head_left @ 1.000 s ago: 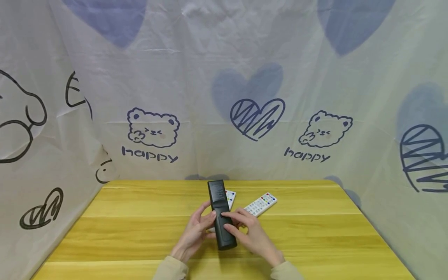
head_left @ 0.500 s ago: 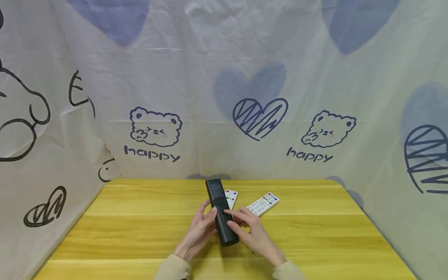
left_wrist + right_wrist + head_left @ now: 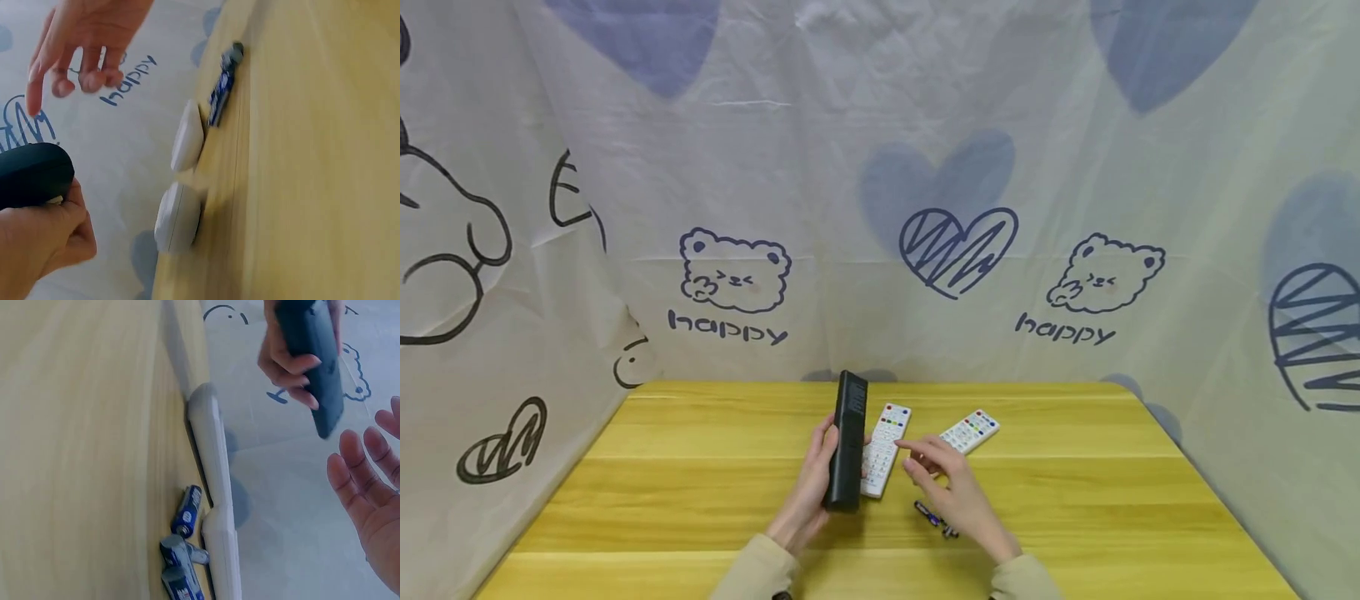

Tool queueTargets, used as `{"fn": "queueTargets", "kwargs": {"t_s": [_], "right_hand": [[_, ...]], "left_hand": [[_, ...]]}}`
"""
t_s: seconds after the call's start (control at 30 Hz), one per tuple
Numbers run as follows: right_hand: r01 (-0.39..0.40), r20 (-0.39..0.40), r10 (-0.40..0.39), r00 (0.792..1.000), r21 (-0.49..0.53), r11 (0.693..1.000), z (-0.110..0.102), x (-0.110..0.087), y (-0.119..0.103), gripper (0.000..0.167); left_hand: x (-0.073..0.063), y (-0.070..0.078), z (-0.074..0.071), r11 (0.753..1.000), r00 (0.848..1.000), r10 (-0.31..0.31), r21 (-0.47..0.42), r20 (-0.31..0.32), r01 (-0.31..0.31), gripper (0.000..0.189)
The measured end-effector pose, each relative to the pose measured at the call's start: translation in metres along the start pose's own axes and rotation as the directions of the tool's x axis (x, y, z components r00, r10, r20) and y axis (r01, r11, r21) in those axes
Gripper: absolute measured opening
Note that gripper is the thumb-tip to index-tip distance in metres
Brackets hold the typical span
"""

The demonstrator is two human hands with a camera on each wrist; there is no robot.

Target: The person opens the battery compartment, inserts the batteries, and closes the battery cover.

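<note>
A black remote control (image 3: 848, 442) is gripped by my left hand (image 3: 807, 492), tilted on its side above the table with its back partly facing right. My right hand (image 3: 953, 487) hovers apart from it to the right, fingers loosely bent and holding nothing. One white remote (image 3: 887, 446) lies just right of the black one. Another white remote (image 3: 973, 429) lies slantwise beyond my right hand, which partly covers it. Several blue and silver batteries (image 3: 187, 512) lie on the table by the white remotes, partly hidden under my right hand in the head view.
The yellow wood-grain table (image 3: 647, 492) reaches back to a pale curtain (image 3: 835, 192) printed with hearts and bear drawings. The curtain also stands along the left and right sides.
My right hand has come off the black remote. My left hand has turned the remote and shifted it left, uncovering the nearer white remote. Some batteries now show beside my right hand.
</note>
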State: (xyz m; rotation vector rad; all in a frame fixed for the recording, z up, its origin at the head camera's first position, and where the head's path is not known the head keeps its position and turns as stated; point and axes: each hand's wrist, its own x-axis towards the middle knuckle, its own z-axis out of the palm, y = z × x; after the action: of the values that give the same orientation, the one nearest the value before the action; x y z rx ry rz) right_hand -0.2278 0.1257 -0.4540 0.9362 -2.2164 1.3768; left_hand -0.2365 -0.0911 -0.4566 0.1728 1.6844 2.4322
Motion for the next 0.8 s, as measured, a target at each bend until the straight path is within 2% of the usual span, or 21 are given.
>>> {"fn": "queueTargets", "kwargs": {"t_s": [0.1,0.27,0.3,0.37,0.4,0.43,0.5,0.57,0.63,0.7,0.8], "right_hand": [[-0.024,-0.010,0.024,1.000,-0.009,1.000,-0.003,-0.001,0.002,0.026],[-0.033,-0.033,0.033,0.999,-0.012,0.999,-0.006,0.000,0.006,0.026],[-0.031,-0.036,0.030,0.999,-0.014,0.999,-0.007,0.000,0.006,0.026],[-0.031,-0.040,0.030,0.999,-0.018,0.999,-0.007,0.001,0.007,0.026],[-0.030,-0.040,0.030,0.999,-0.018,0.999,-0.007,0.001,0.007,0.026],[-0.030,-0.039,0.029,0.999,-0.018,0.999,-0.007,0.001,0.007,0.026],[-0.036,-0.037,0.035,0.999,-0.016,0.999,-0.008,0.000,0.007,0.026],[-0.045,-0.037,0.045,0.998,-0.010,0.999,-0.008,0.000,0.007,0.026],[-0.048,-0.040,0.048,0.998,-0.008,0.999,-0.008,-0.001,0.007,0.026],[-0.046,-0.041,0.046,0.998,-0.008,0.999,-0.009,-0.001,0.006,0.026],[-0.041,-0.038,0.040,0.998,-0.010,0.999,-0.010,0.000,0.006,0.026]], "left_hand": [[0.000,0.007,-0.006,0.998,0.999,-0.003,0.059,-0.032,0.004,0.054],[0.002,0.020,-0.018,0.983,0.999,-0.003,0.184,-0.035,0.009,0.058],[0.004,0.022,-0.021,0.973,0.999,0.003,0.230,-0.035,0.006,0.058],[0.006,0.025,-0.028,0.935,0.999,0.031,0.354,-0.027,-0.019,0.059],[0.007,0.027,-0.031,0.905,0.999,0.050,0.423,-0.020,-0.037,0.059],[0.007,0.028,-0.035,0.863,0.997,0.072,0.502,-0.018,-0.053,0.058],[0.009,0.029,-0.041,0.750,0.993,0.116,0.657,-0.026,-0.070,0.057],[0.010,0.029,-0.046,0.631,0.986,0.164,0.772,-0.040,-0.074,0.056],[0.012,0.028,-0.049,0.523,0.976,0.206,0.851,-0.076,-0.044,0.055],[0.014,0.027,-0.050,0.440,0.966,0.237,0.898,-0.104,-0.011,0.054],[0.018,0.024,-0.053,0.304,0.944,0.310,0.953,-0.112,0.014,0.052]]}}
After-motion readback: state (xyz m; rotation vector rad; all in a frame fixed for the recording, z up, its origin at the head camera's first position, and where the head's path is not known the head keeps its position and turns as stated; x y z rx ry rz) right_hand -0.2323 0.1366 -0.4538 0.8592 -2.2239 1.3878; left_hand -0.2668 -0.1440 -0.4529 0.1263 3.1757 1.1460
